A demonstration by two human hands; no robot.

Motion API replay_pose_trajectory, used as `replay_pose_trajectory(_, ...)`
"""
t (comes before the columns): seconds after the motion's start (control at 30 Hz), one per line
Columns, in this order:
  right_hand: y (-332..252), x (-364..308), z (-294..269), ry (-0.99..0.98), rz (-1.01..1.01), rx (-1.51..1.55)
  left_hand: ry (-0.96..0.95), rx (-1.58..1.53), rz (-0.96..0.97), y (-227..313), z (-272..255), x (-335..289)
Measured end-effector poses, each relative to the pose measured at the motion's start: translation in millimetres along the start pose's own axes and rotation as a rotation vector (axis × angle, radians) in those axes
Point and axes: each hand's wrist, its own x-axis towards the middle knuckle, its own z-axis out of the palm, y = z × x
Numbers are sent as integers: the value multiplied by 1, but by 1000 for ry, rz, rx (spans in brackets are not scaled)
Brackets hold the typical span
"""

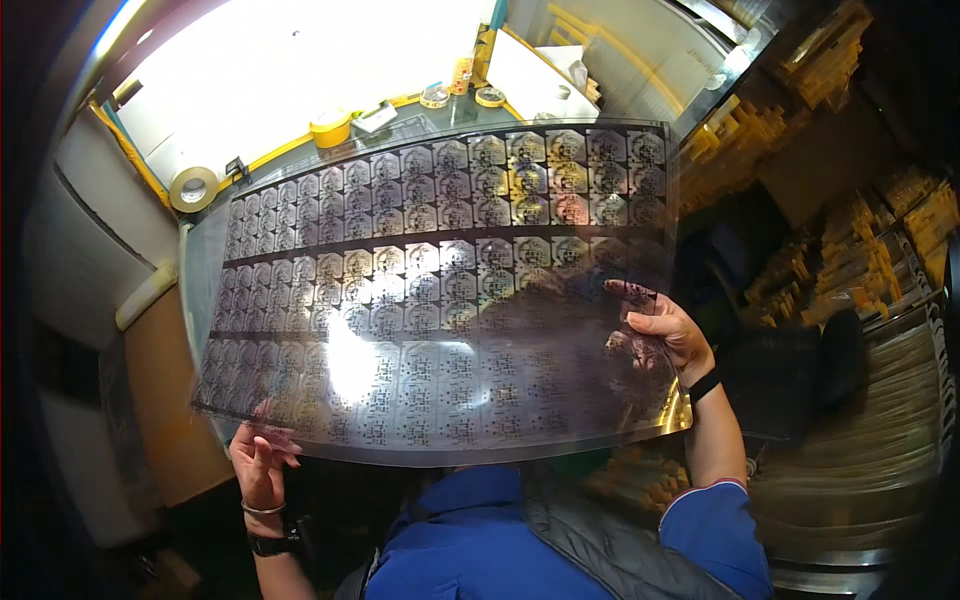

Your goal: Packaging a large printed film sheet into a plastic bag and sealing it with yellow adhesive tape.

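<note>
A large, see-through film sheet (460, 320), printed with dark rows of repeated circuit patterns, spans the middle of the head view. My left hand (260, 468) pinches its lower left edge, with some fingers showing through the film. At its right edge my right hand (672, 335) grips it, thumb on the near face and fingers behind, seen through the sheet. The sheet bows slightly, and a bright glare hides part of the print left of its middle.
Beyond the film glows a bright white panel (300, 60). Along its ledge are a wide tape roll (194, 189), a yellow round container (330, 128) and a small yellow tape roll (490, 97). On the right stand racks of hanging sheets (850, 420) with yellow tabs.
</note>
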Motion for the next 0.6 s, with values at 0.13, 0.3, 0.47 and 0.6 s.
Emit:
replay_pose_trajectory(0.13,-2,2,11,-6,57,-63,40,-12,-6,12,-9,-22)
replay_pose_trajectory(0.3,5,-20,1,231,-74,-253,-32,-85,-109,36,32,-16)
replay_pose_trajectory(0.47,15,-31,-70,105,-145,-190,-142,-57,-130,59,54,-34)
replay_pose_trajectory(0.6,30,-33,-59,275,-242,-175,-152,-42,-111,56,43,-34)
